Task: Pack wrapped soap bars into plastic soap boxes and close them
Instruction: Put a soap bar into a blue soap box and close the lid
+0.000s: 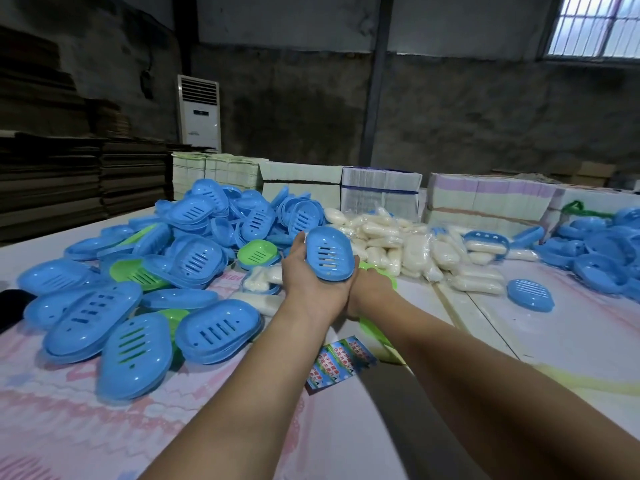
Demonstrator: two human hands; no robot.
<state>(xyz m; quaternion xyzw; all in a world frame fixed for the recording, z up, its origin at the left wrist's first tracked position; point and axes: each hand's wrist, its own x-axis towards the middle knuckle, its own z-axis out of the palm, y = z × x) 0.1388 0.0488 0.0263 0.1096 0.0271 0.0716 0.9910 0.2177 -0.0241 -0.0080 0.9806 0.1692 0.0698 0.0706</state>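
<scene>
A smooth, glossy blue soap box (329, 255), oval and cut with a row of narrow slots, is being held above the desk (381, 427) in the left hand (311, 282), whose grip is being kept curled around its near edge. The right hand (363, 289) is being pressed against it from beneath; its grip cannot be told. Heaps of matching boxes (194, 244) and pale, film-wrapped soap bars (408, 244) are lying behind.

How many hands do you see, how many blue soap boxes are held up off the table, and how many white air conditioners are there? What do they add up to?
Hands: 2, the left hand and the right hand
Blue soap box held up: 1
White air conditioner: 1
Total: 4
</scene>
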